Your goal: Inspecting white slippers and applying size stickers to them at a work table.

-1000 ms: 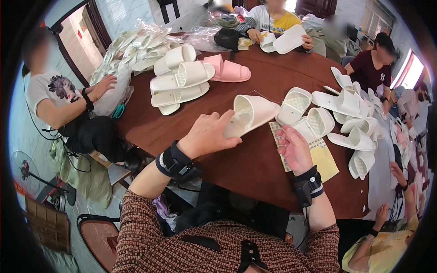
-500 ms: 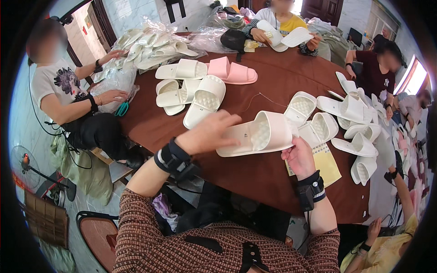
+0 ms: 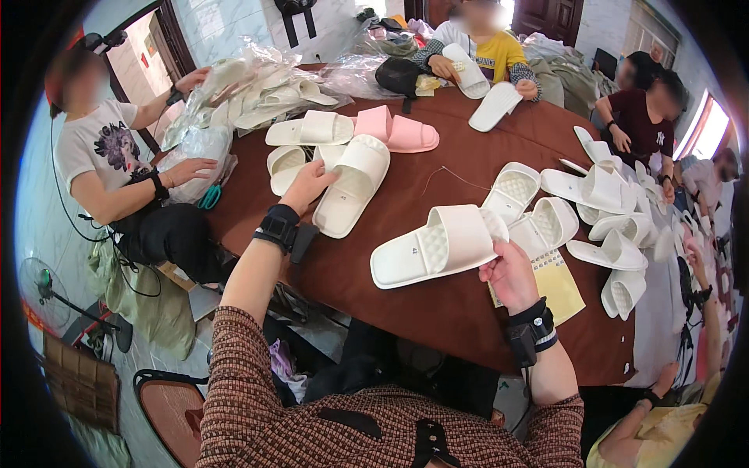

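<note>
My right hand (image 3: pixel 511 277) grips a white slipper (image 3: pixel 449 246) by its toe end, with thumb and fingers at the rim. The slipper is level, its heel to the left and its bumpy insole up. My left hand (image 3: pixel 307 186) reaches to a group of white slippers on the left, its fingers curled against the edge of a slipper (image 3: pixel 331 154) there. Part of that slipper is hidden by the hand and by a larger white slipper (image 3: pixel 347 187) beside it. Behind these lie another white slipper (image 3: pixel 324 126) and a pink pair (image 3: pixel 409 131).
More white slippers (image 3: pixel 597 187) are spread on the brown table (image 3: pixel 437 327) at right, near a yellow notepad (image 3: pixel 563 292). Plastic-bagged slippers (image 3: pixel 273 93) and teal scissors (image 3: pixel 209 196) lie at far left. People sit around; one across holds a white slipper (image 3: pixel 495 107).
My left hand has left the held slipper and moved left to the slipper group. The right-hand slipper has dipped slightly. The person across has lowered one slipper.
</note>
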A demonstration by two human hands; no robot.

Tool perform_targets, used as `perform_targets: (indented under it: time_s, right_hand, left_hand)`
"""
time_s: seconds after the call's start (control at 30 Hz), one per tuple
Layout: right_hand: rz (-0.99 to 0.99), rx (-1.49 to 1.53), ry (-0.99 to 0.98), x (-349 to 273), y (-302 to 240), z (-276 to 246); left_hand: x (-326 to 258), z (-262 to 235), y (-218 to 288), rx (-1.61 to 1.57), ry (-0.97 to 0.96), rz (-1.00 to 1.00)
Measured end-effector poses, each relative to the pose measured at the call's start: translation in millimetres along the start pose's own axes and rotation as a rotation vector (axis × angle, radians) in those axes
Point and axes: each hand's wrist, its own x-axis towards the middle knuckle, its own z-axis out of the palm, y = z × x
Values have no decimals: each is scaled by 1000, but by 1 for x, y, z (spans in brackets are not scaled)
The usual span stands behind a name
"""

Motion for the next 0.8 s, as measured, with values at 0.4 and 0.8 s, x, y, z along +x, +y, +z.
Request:
perform_targets:
  time_s: [0.4,0.8]
  right_hand:
    - [15,46,43,0,-3,6]
    - [34,101,0,5,4,-6]
  left_hand:
    - [-24,31,36,-496,-49,-50]
    - [-32,28,47,5,-73,-14]
